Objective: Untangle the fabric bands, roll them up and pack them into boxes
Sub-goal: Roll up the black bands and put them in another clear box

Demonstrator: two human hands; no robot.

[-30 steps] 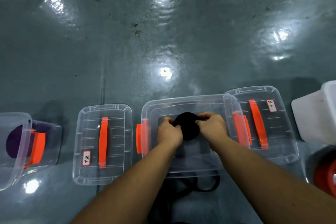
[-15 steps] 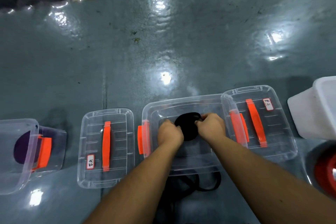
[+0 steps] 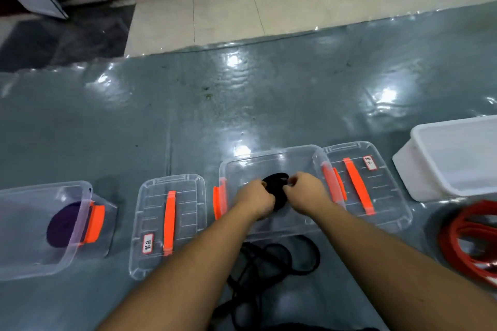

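Observation:
A rolled black fabric band [image 3: 277, 187] sits inside the open clear plastic box [image 3: 271, 158] in the middle. My left hand [image 3: 255, 200] grips the roll's left edge and my right hand [image 3: 305, 192] pinches its right edge, both reaching into the box. A loose tangle of black band [image 3: 271, 263] lies on the green mat just in front of that box. A rolled purple band [image 3: 63, 226] rests in another clear box [image 3: 40, 191] at the far left.
Two clear lids with orange handles lie flat: one lid [image 3: 168, 223] left of the middle box, another lid [image 3: 368, 185] at its right. A white tub [image 3: 457, 153] stands at the right, and a red band [image 3: 468, 247] lies coiled beneath it. Tiled floor lies beyond the mat.
The camera has tilted up, showing the floor beyond the mat. Both hands stay on the black roll inside the middle box, and the roll now looks tilted flatter.

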